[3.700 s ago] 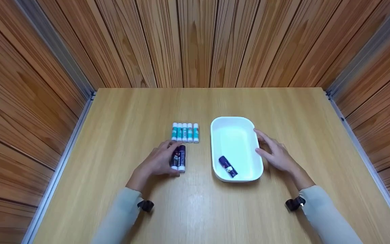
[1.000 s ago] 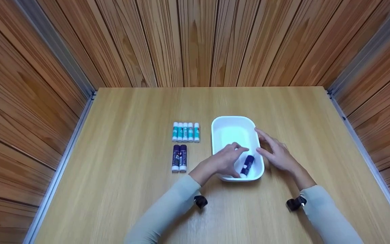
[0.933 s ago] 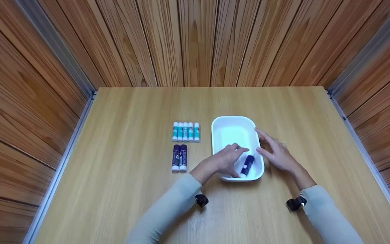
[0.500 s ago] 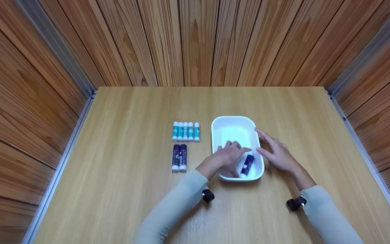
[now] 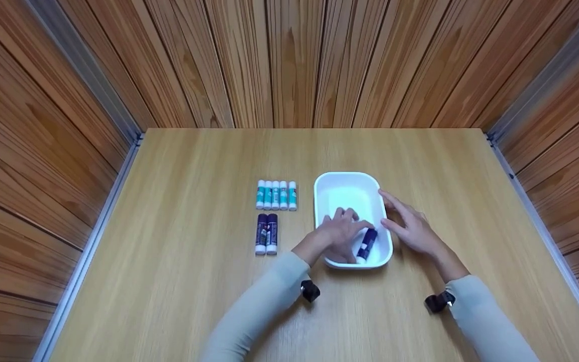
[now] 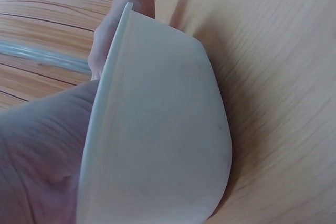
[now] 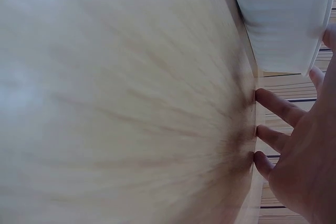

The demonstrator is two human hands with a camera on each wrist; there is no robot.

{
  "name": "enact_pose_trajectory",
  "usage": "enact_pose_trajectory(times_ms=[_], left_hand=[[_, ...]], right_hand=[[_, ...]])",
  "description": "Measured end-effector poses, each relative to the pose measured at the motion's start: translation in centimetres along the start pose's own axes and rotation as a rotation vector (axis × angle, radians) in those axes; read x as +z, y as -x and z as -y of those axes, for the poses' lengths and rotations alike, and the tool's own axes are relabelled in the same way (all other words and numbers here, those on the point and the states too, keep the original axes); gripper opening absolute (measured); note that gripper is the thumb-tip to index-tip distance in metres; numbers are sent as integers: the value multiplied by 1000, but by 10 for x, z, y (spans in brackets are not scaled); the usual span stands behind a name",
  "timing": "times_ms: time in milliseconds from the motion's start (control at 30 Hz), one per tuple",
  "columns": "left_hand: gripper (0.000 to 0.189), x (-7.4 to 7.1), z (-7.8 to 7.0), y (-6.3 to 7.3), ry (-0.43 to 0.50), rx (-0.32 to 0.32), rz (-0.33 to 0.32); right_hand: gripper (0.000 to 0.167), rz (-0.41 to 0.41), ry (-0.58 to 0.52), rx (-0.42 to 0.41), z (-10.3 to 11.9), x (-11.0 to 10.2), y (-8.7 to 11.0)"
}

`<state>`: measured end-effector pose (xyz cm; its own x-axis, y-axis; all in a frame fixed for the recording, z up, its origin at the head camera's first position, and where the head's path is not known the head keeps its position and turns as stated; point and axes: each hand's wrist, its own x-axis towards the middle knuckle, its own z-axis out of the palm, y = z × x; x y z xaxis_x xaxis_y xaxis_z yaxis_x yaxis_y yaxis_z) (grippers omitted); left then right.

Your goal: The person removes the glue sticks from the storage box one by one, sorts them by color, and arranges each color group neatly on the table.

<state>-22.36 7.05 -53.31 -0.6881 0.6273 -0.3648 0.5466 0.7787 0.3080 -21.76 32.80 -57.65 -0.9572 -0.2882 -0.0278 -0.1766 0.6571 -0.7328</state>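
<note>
In the head view, my left hand [image 5: 341, 234] reaches down inside a white plastic tub [image 5: 347, 183], its thumb and index finger at the two ends of a dark purple glue stick [image 5: 367, 244]. The other left fingers are partly hidden, and the left wrist view shows mainly the tub's outer wall [image 6: 163, 114]. My right hand [image 5: 412, 229] rests at the tub's right side, with straight thumb and index finger touching its rim. Seen from the right wrist, the other right fingers [image 7: 281, 107] stand on the table. Two purple glue sticks [image 5: 266, 235] lie side by side left of the tub.
Above the purple pair lies a row of several smaller teal-and-white glue sticks [image 5: 276, 195]. The wooden table [image 5: 209, 166] is bounded by wood-panelled walls [image 5: 289, 65] at the back and sides, with metal rails along the side edges.
My left hand has gone from the purple pair on the table into the tub. The glue stick there now lies further right, at another angle, its dark end meeting my index finger. The right hand stays put.
</note>
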Motion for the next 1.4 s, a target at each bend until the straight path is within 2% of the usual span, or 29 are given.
enact_pose_trajectory(times_ms=[200, 433, 600, 733, 1067, 1400], left_hand=[[95, -1, 3, -2, 103, -2, -28], [94, -1, 5, -2, 168, 19, -31], [98, -6, 8, 1, 252, 29, -85], [99, -13, 12, 6, 313, 45, -118], [100, -28, 28, 21, 384, 54, -156], [105, -39, 44, 40, 424, 66, -261]], right_hand=[[74, -7, 14, 5, 1, 1, 0], [72, -9, 30, 4, 0, 2, 0], [72, -3, 19, 11, 0, 2, 0], [72, -3, 10, 11, 1, 1, 0], [73, 0, 2, 9, 1, -1, 1], [73, -1, 8, 13, 2, 0, 0]])
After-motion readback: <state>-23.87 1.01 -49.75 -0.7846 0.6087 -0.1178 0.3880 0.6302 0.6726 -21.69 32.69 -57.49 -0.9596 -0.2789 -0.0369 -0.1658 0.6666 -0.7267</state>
